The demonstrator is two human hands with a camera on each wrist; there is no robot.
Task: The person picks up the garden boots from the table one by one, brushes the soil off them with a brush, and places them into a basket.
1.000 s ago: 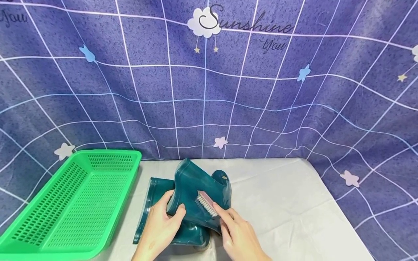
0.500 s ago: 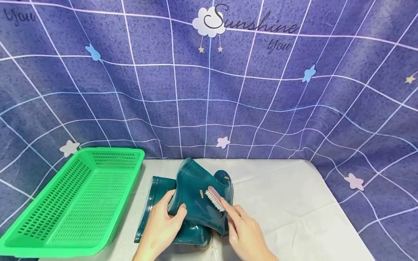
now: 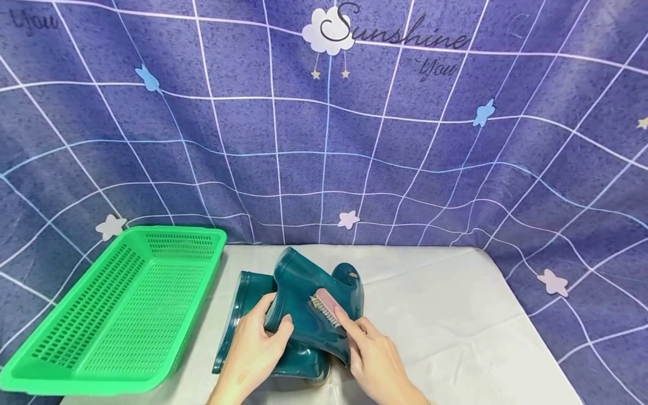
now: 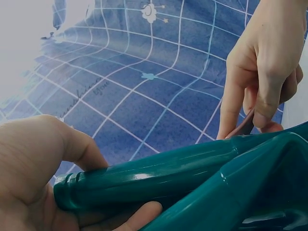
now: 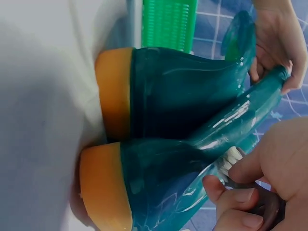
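Note:
Two dark green rubber boots lie on the white table. The upper boot point(image 3: 298, 281) rests across the lower boot point(image 3: 298, 360). My left hand point(image 3: 258, 337) grips the upper boot's shaft at its top edge, thumb on the outside and fingers inside the opening. My right hand point(image 3: 374, 354) holds a pink scrub brush point(image 3: 326, 304), index finger along its back, with the pale bristles against the boot's shaft. In the right wrist view the boots' orange soles point(image 5: 107, 185) show, and the brush bristles point(image 5: 231, 159) touch the green rubber.
A green slotted plastic basket point(image 3: 134, 315) stands at the table's left. White cloth covers the table point(image 3: 435, 315), whose right edge slants toward the front. A purple-blue curtain point(image 3: 324, 124) with a grid pattern hangs behind.
The brush in my right hand has shifted right along the boot's shaft, then slightly back left. A tan mark bared half a second ago is now covered by the brush. My left hand keeps its grip.

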